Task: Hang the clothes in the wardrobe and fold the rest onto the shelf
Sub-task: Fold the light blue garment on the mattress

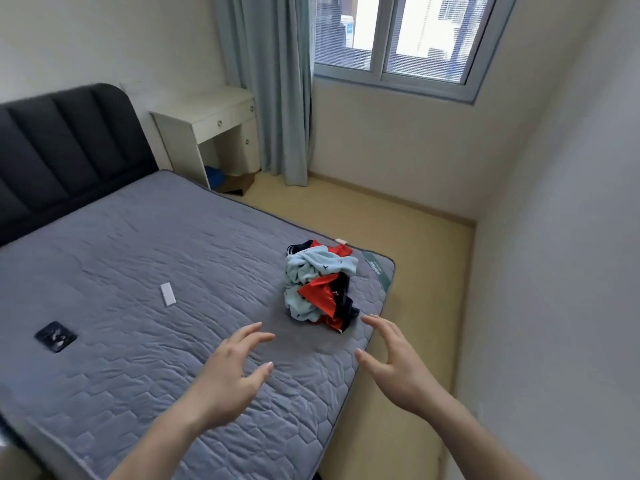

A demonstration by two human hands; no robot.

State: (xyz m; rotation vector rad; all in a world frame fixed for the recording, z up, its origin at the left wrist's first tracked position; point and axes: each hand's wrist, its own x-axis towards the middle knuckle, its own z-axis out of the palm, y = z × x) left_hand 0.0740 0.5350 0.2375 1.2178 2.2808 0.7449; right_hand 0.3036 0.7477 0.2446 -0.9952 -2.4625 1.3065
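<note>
**Grey mattress, a bundle of clothes, and two empty hands reaching**

Grey quilted fabric covers the bare mattress that fills most of what we see, and we use it as our landmark. On it, close to its far right corner, sits a crumpled pile of clothes in pale blue, red and dark navy, bunched into one heap.

We hold both hands out above the mattress, just short of the pile. Our left hand hovers over the quilting with fingers spread and slightly bent, holding nothing. Our right hand hangs at the mattress's right edge, fingers extended toward the pile, also empty. Neither hand touches the clothes.

Further left on the mattress lie a small white rectangular object and, nearer its left side, a dark phone. A dark padded headboard rises at the mattress's far left end. Beyond the mattress stand a white desk with drawers, a grey-blue curtain and a window. Tan floor runs along the mattress's right side.
</note>
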